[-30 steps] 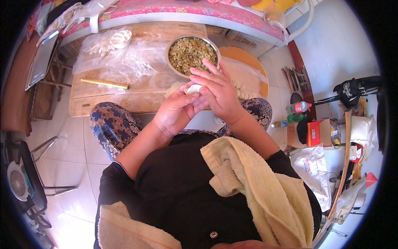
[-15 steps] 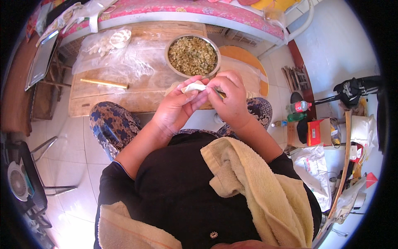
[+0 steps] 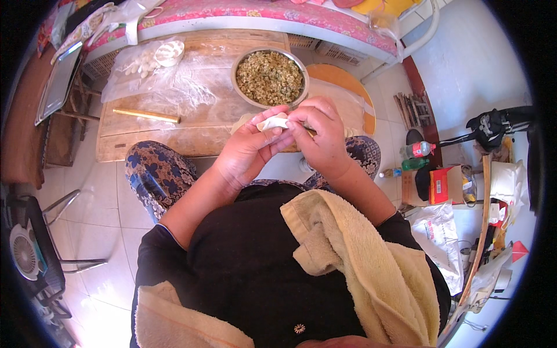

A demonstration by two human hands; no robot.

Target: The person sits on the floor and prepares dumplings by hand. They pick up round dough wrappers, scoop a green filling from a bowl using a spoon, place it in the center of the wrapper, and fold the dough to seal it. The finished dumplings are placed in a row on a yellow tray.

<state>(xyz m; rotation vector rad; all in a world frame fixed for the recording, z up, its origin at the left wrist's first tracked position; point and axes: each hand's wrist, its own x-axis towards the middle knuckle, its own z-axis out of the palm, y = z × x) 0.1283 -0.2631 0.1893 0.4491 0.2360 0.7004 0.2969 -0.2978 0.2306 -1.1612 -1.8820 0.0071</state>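
A pale dumpling [image 3: 272, 123], its dough folded over, is held between my two hands above the table's near edge. My left hand [image 3: 246, 145] is closed around it from below, thumb along its near side. The fingertips of my right hand [image 3: 319, 136] pinch the dumpling's right end. Just beyond my hands stands a metal bowl [image 3: 234, 81] of chopped green and tan filling [image 3: 270, 75]. A golden rolling pin [image 3: 146, 116] lies to the left. More flat dough shows partly behind my hands, mostly hidden.
On the wooden table [image 3: 191, 136], clear plastic sheeting [image 3: 191, 90] partly covers several small dough lumps [image 3: 139, 68] beside a small white dish [image 3: 169, 53]. A round board [image 3: 339, 75] sits at the right. Bottles [image 3: 416, 149] and a carton [image 3: 413, 188] stand on the floor further right.
The dumpling has turned slightly in my fingers, and my right fingertips have shifted a little along its edge. The table things stay where they were.
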